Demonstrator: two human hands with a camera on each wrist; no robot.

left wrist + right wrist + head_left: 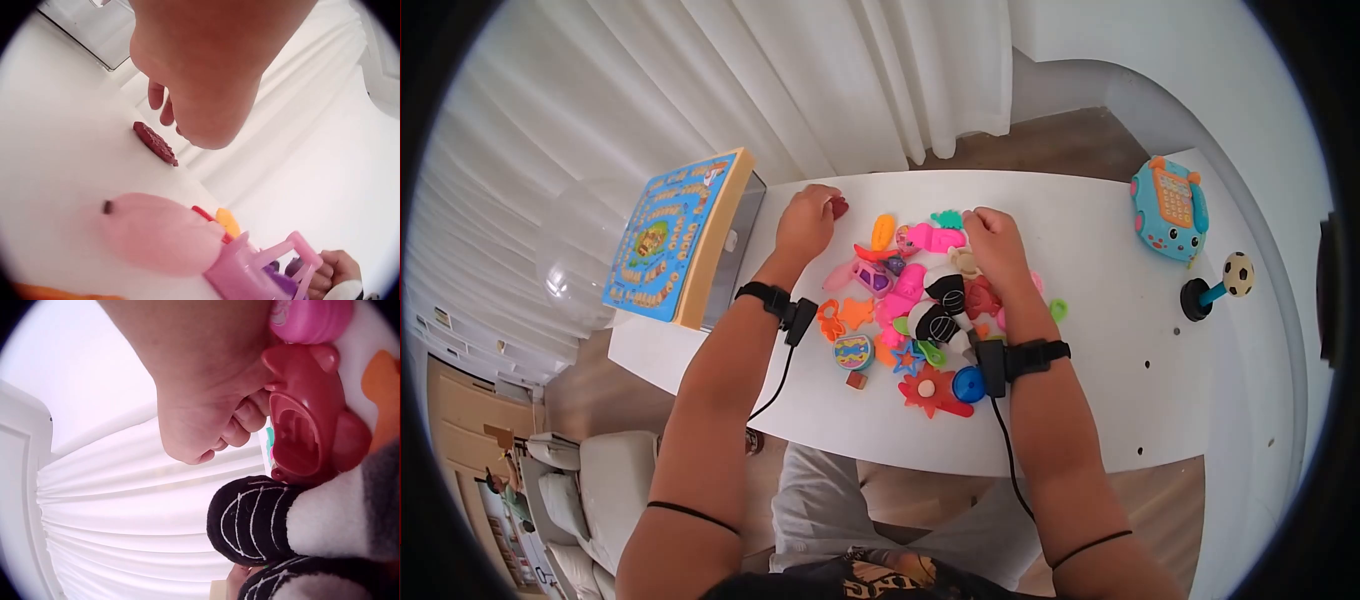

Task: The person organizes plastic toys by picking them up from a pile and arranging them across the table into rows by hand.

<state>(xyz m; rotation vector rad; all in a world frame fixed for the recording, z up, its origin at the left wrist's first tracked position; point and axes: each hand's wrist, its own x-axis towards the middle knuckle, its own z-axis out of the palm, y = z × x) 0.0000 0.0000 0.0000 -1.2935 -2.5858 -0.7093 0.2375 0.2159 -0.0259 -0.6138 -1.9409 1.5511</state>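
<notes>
A dark red flat piece (839, 207) (155, 144) is at the far left of the white table, beside the fingertips of my left hand (808, 220) (200, 81). Its fingers bend loosely, and the left wrist view shows a small gap between them and the piece; the thumb is hidden. Curled fingers and no visible object mark my right hand (997, 240) (212, 406), at the pile's far right edge. Near it are a green piece (947, 218), a pink piece (937, 238) and a red hollow toy (981, 297) (300, 425).
Mid-table lies a pile with black-and-white plush feet (945, 290), a pink-purple toy (873, 278) (240, 272), a blue lid (969, 384) and a red flower shape (927, 390). A blue game board (668, 238) stands left; a toy phone (1171, 208) and small football (1238, 273) stand right.
</notes>
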